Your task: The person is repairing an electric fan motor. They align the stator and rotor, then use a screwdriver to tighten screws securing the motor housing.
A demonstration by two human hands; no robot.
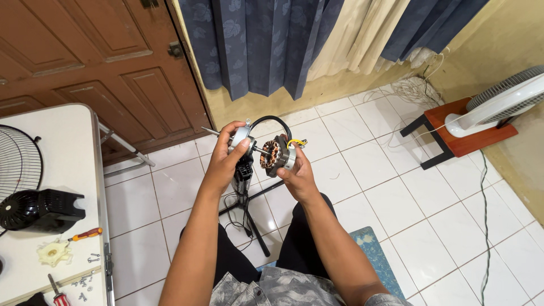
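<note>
Both hands are gripping a dismantled fan motor: left hand (226, 156) clasping the silver rotor (242, 136), right hand (297, 170) clutching the copper-wound stator (275, 154).

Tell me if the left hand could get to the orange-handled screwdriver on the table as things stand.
Probably yes, but not at once. The left hand grips the silver motor part, so it is occupied. The orange-handled screwdriver lies uncovered near the white table edge on that side, with nothing between.

The scene is evenly and brightly lit. Soft glare is seen on the white floor tiles (368, 164) toward four o'clock. Shadows are faint. Edges are bent by wide-angle distortion.
</note>
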